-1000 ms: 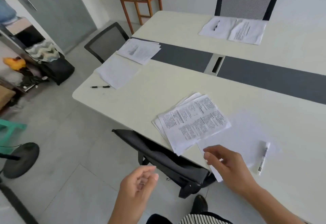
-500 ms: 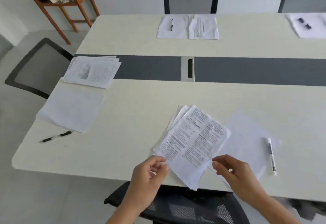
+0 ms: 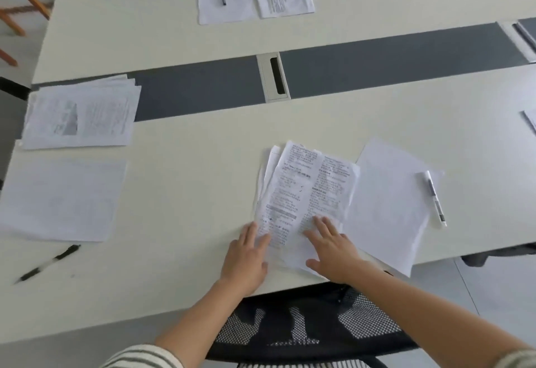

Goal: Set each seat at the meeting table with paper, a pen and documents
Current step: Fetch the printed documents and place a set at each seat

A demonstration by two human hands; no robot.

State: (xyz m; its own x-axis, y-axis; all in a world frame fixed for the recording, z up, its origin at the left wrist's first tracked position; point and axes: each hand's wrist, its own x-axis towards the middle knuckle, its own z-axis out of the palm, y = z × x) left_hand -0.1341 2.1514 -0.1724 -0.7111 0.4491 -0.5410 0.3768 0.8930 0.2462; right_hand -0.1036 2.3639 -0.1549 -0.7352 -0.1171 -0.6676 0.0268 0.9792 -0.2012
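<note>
Documents [image 3: 307,193] pinned flat at the pale table's [image 3: 188,164] near edge.
Left hand [image 3: 246,254] and right hand [image 3: 330,248] press them, fingers straight; paper [image 3: 388,202] with a pen [image 3: 433,198] lies just right, a mesh chair [image 3: 304,327] below, grey strip [image 3: 203,89] beyond.

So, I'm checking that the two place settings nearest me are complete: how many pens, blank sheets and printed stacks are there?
Pens: 2, black pen, white pen
Blank sheets: 2, left sheet, right sheet
Printed stacks: 2, left stack, centre stack
Total: 6
</note>
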